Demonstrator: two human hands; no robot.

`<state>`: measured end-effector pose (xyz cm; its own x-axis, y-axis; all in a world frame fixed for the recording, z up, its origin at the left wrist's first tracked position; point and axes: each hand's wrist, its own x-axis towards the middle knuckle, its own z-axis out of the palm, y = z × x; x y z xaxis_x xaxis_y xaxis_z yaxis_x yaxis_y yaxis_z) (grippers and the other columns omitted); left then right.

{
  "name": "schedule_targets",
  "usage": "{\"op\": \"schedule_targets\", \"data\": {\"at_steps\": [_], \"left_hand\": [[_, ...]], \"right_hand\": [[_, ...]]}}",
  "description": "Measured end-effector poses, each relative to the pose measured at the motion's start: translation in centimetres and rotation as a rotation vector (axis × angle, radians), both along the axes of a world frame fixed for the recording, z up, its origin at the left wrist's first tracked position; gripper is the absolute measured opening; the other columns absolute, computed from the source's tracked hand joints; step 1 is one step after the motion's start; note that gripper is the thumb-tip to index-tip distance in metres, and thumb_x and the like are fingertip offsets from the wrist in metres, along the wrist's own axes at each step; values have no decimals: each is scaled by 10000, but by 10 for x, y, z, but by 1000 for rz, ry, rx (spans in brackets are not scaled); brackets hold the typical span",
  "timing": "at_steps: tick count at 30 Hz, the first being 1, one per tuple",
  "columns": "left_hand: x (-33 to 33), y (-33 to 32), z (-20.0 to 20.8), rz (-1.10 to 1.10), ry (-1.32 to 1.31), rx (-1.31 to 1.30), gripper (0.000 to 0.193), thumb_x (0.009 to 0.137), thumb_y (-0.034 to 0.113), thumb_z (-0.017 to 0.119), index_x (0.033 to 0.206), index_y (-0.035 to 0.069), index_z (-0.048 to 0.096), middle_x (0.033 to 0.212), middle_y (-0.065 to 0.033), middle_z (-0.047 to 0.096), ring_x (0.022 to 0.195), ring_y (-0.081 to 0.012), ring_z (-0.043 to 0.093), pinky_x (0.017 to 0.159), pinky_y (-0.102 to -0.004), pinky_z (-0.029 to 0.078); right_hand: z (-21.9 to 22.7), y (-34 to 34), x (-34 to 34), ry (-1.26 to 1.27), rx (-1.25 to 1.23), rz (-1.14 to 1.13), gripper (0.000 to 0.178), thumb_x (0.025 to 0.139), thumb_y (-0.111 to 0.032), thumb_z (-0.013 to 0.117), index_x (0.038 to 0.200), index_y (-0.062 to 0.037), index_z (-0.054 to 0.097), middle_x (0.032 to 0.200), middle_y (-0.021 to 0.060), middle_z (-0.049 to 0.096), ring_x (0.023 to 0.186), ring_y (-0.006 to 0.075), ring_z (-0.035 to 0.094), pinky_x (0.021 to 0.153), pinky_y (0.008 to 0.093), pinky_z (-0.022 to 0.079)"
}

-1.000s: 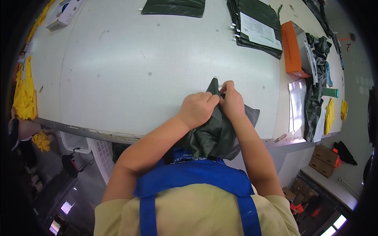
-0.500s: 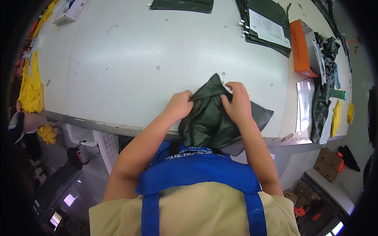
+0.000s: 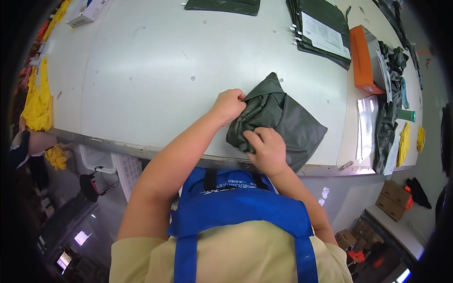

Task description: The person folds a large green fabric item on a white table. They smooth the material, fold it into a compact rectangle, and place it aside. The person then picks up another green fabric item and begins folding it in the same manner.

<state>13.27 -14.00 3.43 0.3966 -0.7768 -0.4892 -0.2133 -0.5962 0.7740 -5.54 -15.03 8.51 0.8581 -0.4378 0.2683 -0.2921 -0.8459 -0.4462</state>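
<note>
A dark green fabric item [image 3: 278, 120], partly folded and creased, lies on the white table [image 3: 155, 70] near its front edge. My left hand [image 3: 230, 104] grips the fabric's left upper edge in a closed fist. My right hand [image 3: 266, 148] presses and pinches the bunched lower part of the same fabric at the table's front edge. Both forearms come up from the lower edge of the view.
A stack of dark green folded pieces with a white sheet [image 3: 321, 30] lies at the back right, beside an orange box [image 3: 362, 59]. Another green piece [image 3: 224, 5] lies at the back. Yellow fabric [image 3: 37, 96] hangs left. Loose green garments [image 3: 389, 108] lie right.
My right hand has slid down from the fabric's top to its lower front part. The fabric now lies flatter and further right on the table. My left hand stays at its left edge.
</note>
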Motion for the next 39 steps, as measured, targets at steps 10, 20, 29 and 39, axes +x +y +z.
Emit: {"op": "schedule_targets", "data": {"at_steps": [10,20,29,39], "left_hand": [[-20,55,21,63,497,280,235,822,55,631,990,-62,518,882,-159,611,689,-229,671,579,-338,589],[-16,59,57,-12,426,147,150,791,33,603,880,-57,524,729,-122,605,589,-198,654,528,-295,550],[-25,76,35,218,447,-11,110,799,7,594,879,-36,531,733,-92,603,648,-166,647,570,-279,540],[-26,78,44,80,558,20,114,783,-1,593,873,-16,524,721,-84,590,614,-148,604,536,-265,491]], "right_hand": [[-3,-12,-1,-87,67,-138,412,500,-26,732,884,-136,633,838,44,532,761,246,558,630,345,475],[-4,-18,4,269,-47,90,433,533,-40,716,939,-144,607,900,50,511,852,243,538,655,350,489],[-1,-54,0,332,1013,11,234,784,-168,710,928,-36,581,1009,115,600,977,265,581,808,355,473],[6,-34,11,556,549,9,392,711,-292,783,930,-87,530,984,107,544,995,316,504,855,425,407]]}}
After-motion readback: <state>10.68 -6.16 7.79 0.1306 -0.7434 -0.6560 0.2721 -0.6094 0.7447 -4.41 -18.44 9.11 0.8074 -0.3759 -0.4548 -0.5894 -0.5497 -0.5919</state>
